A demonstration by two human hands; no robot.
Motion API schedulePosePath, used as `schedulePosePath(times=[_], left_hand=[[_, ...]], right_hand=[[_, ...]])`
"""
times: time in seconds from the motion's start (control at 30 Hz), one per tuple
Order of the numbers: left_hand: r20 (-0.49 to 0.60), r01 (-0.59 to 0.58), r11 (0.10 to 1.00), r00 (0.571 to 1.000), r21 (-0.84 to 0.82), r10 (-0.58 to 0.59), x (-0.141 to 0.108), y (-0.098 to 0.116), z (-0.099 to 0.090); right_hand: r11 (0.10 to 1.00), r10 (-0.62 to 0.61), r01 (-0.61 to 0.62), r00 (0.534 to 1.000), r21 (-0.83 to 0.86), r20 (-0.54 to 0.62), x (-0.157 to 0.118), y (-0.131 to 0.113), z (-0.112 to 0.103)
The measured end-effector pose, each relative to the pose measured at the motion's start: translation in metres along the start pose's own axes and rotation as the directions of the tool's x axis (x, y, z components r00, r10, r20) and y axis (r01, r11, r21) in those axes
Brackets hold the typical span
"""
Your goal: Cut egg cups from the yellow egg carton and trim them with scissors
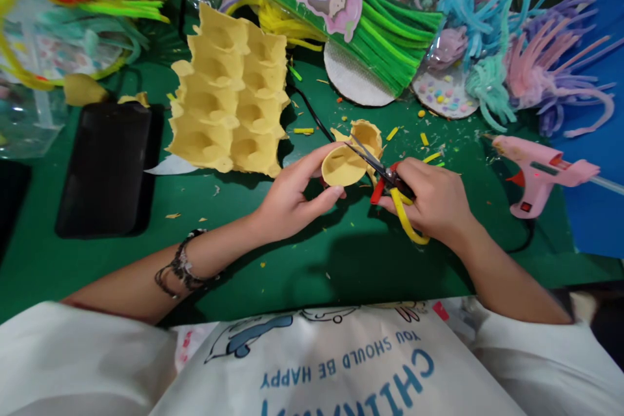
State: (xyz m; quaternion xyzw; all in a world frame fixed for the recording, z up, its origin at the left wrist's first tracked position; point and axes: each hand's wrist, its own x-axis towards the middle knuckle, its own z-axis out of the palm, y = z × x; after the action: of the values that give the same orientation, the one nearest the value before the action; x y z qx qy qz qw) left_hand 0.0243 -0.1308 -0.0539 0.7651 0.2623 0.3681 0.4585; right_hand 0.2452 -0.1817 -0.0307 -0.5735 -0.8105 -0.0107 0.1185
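Between thumb and fingers, my left hand point(299, 194) holds a yellow egg carton cup point(341, 169) with a smooth rounded edge facing me. My right hand point(429, 201) grips a pair of scissors point(389, 175) with red and yellow about the handles. Their parted blades lie across the far right side of the cup. Just beyond the blades sits another torn-edged yellow cup piece point(366, 134); whether it is joined to the held cup I cannot tell. Left of my hands, the larger yellow egg carton point(234, 94) lies with its hollows facing up.
A pink glue gun point(536, 172) with a lit red light stands at the right. A black phone point(104, 169) lies at the left. Green pipe cleaners point(380, 39) in a bag and pastel bundles point(487, 26) line the back. Small scraps dot the green table point(273, 266).
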Motion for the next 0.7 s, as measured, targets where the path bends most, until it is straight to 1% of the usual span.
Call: schedulePosePath(times=[0.2,0.33,0.43,0.5,0.63,0.7], left_hand=[[0.020,-0.015,1.000,1.000,-0.020,0.016,0.0004,0.0011,0.0003],[0.031,-0.003,0.999,1.000,-0.040,0.004,0.0004,0.0013,-0.0004],[0.030,-0.003,0.999,1.000,-0.044,0.004,-0.0001,0.0000,-0.0005],[0.032,0.000,0.998,0.999,-0.069,0.002,-0.0003,-0.0015,0.0001],[0.027,0.010,0.984,1.000,-0.177,-0.005,-0.0004,-0.0044,0.0013],[0.032,0.024,0.977,0.999,-0.213,-0.017,-0.0006,-0.0046,0.0013]], right_hand=[[1.000,0.016,-0.016,0.999,-0.011,0.030,-0.0006,-0.0009,0.0012],[0.999,0.027,-0.027,1.000,-0.022,0.008,-0.0010,-0.0013,0.0009],[0.998,0.062,-0.062,0.998,-0.007,0.008,-0.0010,-0.0012,0.0002],[0.995,0.091,-0.091,0.996,0.042,0.009,-0.0005,-0.0012,-0.0002],[0.969,0.110,-0.116,0.993,0.218,0.035,0.0015,-0.0020,-0.0002],[0.961,0.114,-0.124,0.992,0.249,0.054,0.0024,-0.0025,-0.0001]])
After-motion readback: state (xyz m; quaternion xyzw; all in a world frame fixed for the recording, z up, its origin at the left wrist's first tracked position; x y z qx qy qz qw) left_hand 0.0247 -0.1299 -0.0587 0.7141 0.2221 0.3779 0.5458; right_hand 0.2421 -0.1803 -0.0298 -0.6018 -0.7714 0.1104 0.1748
